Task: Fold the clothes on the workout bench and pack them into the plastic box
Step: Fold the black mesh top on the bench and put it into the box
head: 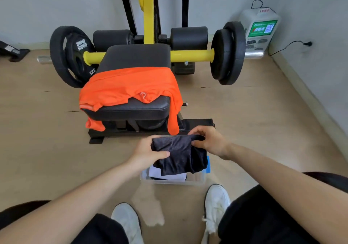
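Both hands on a folded black mesh garment point(178, 155), held in the air just above the plastic box point(199, 182).

Left hand point(147, 149): gripping garment's left edge, thumb flat on top, fingers hidden under the cloth.

Right hand point(210, 142): pinching top right corner, fingers curled over the far edge, thumb on the near side.

Garment folded to a rough rectangle, lower edge drooping over the box opening. Touching the contents or not: cannot tell.

Box clear-walled, on the floor point(56, 149) between the bench base and the white shoes point(216, 204), blue latch point(207, 165) on its right side. Inside: white folded item point(169, 176) with something dark beside it, mostly hidden by the garment.

Orange shirt point(130, 87) unfolded, draped across the near end of the workout bench point(137, 55) pad, spilling over left and right edges. One part dangling off the near right corner, ending just beyond the right hand.

Behind the bench: yellow bar point(190, 55) with black weight plates, left plate point(69, 55) marked 5KG, right plates point(227, 53) stacked in a pair.

White device point(260, 29) with green label against the wall, far right, cable trailing along the skirting.
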The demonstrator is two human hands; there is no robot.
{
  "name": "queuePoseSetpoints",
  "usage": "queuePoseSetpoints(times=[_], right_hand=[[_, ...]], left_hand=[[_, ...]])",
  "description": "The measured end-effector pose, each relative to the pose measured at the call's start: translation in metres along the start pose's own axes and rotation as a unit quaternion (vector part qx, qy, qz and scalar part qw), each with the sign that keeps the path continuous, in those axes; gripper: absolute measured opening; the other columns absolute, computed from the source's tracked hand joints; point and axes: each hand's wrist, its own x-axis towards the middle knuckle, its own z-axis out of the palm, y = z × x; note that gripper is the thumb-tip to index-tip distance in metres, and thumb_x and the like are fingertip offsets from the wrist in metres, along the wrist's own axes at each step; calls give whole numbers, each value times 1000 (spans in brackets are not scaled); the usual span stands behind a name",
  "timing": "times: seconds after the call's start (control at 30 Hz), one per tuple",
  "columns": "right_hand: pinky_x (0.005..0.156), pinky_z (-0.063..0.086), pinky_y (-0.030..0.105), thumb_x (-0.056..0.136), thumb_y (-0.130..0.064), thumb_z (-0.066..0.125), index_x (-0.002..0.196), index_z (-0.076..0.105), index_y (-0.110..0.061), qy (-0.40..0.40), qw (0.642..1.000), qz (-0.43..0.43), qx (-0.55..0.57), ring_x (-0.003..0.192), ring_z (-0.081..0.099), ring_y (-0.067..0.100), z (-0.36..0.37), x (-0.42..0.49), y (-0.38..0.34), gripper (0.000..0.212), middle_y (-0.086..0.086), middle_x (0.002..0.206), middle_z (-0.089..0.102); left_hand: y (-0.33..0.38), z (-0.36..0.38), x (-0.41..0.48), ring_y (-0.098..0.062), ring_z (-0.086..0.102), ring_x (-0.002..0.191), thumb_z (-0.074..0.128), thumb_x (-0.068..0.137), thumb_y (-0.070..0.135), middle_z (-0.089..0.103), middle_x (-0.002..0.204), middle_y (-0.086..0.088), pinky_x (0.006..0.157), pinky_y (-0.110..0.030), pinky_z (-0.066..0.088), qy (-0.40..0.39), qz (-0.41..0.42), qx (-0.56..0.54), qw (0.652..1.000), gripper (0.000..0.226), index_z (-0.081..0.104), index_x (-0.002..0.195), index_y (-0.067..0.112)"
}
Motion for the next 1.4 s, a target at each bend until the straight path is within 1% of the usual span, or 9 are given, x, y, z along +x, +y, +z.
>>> queuePoseSetpoints(times=[0.1,0.2,0.3,0.5,0.7,0.83,1.03,1.23,1.4], right_hand=[[77,56,22,88,-1,67,101,69,-11,-3,998,61,-13,84,64,12,23,8,29,16,-1,90,68],[61,51,15,91,-4,65,105,67,-9,-26,994,108,-21,73,61,10,38,15,46,16,-3,85,64],[64,52,20,91,-6,65,106,67,-11,-28,992,120,-27,77,63,14,46,28,56,15,2,90,66],[74,58,31,90,-8,68,105,70,-12,-25,990,138,-25,83,65,22,59,59,73,15,9,94,68],[78,54,31,90,-7,67,106,70,-13,-20,989,137,-54,85,64,22,87,79,101,18,9,97,70],[89,53,35,90,-11,66,112,70,-16,-31,985,136,-104,99,66,23,102,87,119,23,6,107,72],[99,50,36,89,-15,68,117,69,-21,-40,981,125,-142,108,63,19,107,90,141,29,-1,115,70],[99,46,29,91,-14,66,128,63,-17,-60,974,67,-210,113,59,20,95,81,147,37,0,125,65],[69,53,40,79,-3,68,89,70,-8,90,902,-192,-376,79,58,28,79,84,132,11,7,84,65]], left_hand=[[-30,10,9,-9,69,85,81,75,-1,73,95,8,70,-18,50,18,-61,-4,998,36,68,101,19],[-49,9,19,-1,65,85,81,76,0,71,96,10,72,-16,49,24,-58,23,998,34,66,101,17],[-64,4,32,-2,65,87,80,77,1,71,99,5,69,-8,47,27,-42,36,998,34,65,103,16],[-95,-9,51,-21,65,102,75,79,6,69,101,0,81,-44,59,37,-33,61,997,38,66,108,28],[-123,-2,62,-22,63,86,73,84,8,62,97,8,82,-39,57,61,-35,106,992,52,59,124,37],[-147,12,62,-16,60,102,71,85,4,67,109,5,85,-22,43,55,-29,158,985,51,60,130,25],[-157,20,70,-22,62,104,66,87,2,68,113,-1,84,-26,45,38,-45,245,968,46,60,129,19],[-164,18,64,-17,63,110,62,93,12,64,125,3,91,-26,48,14,-44,304,952,43,57,134,23],[-155,8,64,-17,64,105,63,91,23,65,120,9,82,-32,52,43,-2,369,928,37,60,128,28]])
